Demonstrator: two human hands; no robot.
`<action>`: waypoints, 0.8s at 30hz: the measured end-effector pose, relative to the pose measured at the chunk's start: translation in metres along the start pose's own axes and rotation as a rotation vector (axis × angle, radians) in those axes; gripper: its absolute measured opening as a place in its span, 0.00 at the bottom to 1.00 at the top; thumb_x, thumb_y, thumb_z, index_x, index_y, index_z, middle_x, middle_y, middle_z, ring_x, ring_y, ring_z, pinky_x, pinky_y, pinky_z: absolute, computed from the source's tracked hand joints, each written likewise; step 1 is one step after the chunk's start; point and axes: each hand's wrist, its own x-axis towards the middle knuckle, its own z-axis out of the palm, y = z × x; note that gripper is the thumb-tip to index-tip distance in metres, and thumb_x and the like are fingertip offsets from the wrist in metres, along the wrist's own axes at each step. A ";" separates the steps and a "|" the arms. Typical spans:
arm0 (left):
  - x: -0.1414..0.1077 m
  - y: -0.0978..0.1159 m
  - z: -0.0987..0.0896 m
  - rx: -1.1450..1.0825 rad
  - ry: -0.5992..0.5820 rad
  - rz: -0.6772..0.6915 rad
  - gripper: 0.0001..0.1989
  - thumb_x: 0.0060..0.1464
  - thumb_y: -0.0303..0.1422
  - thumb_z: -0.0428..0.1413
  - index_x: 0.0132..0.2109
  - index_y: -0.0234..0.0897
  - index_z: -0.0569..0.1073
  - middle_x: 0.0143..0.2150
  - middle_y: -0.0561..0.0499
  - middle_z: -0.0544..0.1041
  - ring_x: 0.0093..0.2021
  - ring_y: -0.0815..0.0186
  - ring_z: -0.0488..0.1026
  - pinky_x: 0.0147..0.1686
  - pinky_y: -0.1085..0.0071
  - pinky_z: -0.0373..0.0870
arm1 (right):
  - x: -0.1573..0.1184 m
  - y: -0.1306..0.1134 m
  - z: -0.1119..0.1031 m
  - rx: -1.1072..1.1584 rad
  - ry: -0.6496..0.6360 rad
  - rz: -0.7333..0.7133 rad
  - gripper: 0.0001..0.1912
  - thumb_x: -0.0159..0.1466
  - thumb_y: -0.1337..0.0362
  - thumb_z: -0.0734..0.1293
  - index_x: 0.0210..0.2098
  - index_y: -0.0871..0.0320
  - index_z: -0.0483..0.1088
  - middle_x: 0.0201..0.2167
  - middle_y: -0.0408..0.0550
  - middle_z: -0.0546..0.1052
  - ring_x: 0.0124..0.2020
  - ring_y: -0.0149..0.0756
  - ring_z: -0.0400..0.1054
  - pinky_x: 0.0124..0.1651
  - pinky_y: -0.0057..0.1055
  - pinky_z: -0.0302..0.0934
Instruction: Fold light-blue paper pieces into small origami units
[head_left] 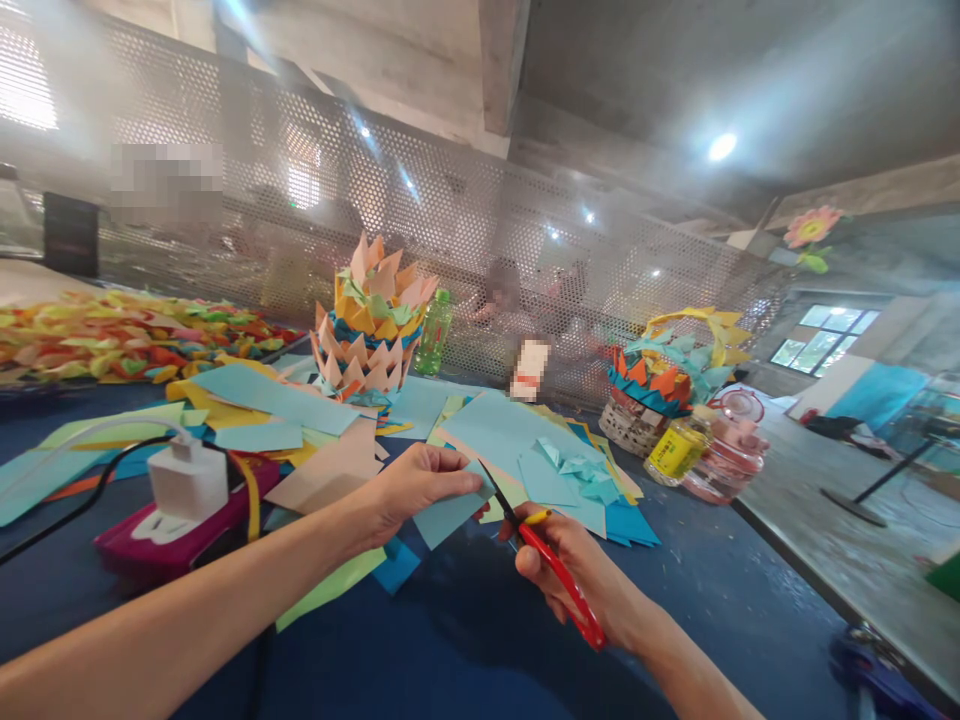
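While the left hand (pixel 416 485) pinches a light blue paper (pixel 450 512) by its upper edge, thumb on the near face, the sheet hangs just to that hand's right, above the dark blue table (pixel 480 630). Closed around red scissors (pixel 551 565), the right hand (pixel 577 575) sits just right of and below the paper, blades open and meeting the sheet's right edge. More coloured sheets (pixel 517 440) lie behind, near a folded paper crown (pixel 371 325).
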 end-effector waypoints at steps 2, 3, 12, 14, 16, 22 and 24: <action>0.000 0.000 -0.001 -0.001 -0.007 0.008 0.10 0.43 0.36 0.60 0.29 0.32 0.76 0.26 0.49 0.78 0.23 0.70 0.72 0.26 0.76 0.67 | 0.000 0.001 0.000 -0.016 0.024 -0.010 0.20 0.59 0.47 0.61 0.39 0.58 0.63 0.23 0.36 0.58 0.14 0.18 0.49 0.15 0.19 0.46; 0.000 0.000 0.000 -0.001 -0.009 0.011 0.09 0.44 0.36 0.60 0.29 0.32 0.76 0.26 0.49 0.78 0.23 0.70 0.72 0.26 0.76 0.67 | 0.001 0.000 0.001 -0.027 0.035 -0.011 0.20 0.59 0.47 0.62 0.39 0.58 0.64 0.22 0.36 0.58 0.14 0.18 0.48 0.16 0.19 0.46; -0.005 0.006 0.003 -0.001 -0.008 -0.009 0.10 0.44 0.36 0.60 0.28 0.32 0.76 0.25 0.49 0.78 0.22 0.71 0.71 0.25 0.77 0.66 | 0.001 -0.002 0.002 -0.114 0.104 -0.005 0.17 0.59 0.49 0.63 0.36 0.58 0.66 0.21 0.37 0.61 0.16 0.20 0.49 0.18 0.20 0.44; -0.005 0.006 0.003 -0.006 -0.013 -0.012 0.10 0.44 0.36 0.60 0.28 0.32 0.76 0.26 0.48 0.78 0.22 0.71 0.71 0.25 0.77 0.66 | 0.001 -0.001 0.002 -0.118 0.109 -0.009 0.17 0.58 0.50 0.63 0.36 0.58 0.66 0.19 0.36 0.60 0.16 0.20 0.49 0.18 0.20 0.45; -0.006 0.007 0.003 -0.005 -0.017 -0.014 0.10 0.44 0.36 0.60 0.28 0.32 0.76 0.26 0.49 0.78 0.22 0.71 0.71 0.25 0.77 0.65 | 0.002 0.001 0.001 -0.117 0.119 -0.013 0.17 0.58 0.50 0.64 0.35 0.58 0.66 0.18 0.36 0.60 0.17 0.21 0.50 0.19 0.21 0.45; -0.009 0.010 0.005 0.001 -0.034 -0.020 0.09 0.44 0.35 0.60 0.27 0.32 0.77 0.25 0.49 0.78 0.22 0.72 0.70 0.23 0.79 0.64 | 0.003 -0.006 -0.001 -0.161 0.144 -0.043 0.17 0.56 0.51 0.66 0.31 0.60 0.67 0.18 0.37 0.61 0.20 0.23 0.51 0.22 0.22 0.47; -0.009 0.011 0.005 0.011 -0.026 -0.025 0.10 0.44 0.36 0.60 0.27 0.32 0.76 0.24 0.49 0.78 0.21 0.72 0.70 0.23 0.78 0.63 | 0.001 -0.013 -0.002 -0.176 0.144 -0.046 0.16 0.56 0.52 0.66 0.29 0.61 0.68 0.19 0.37 0.63 0.21 0.24 0.51 0.24 0.22 0.48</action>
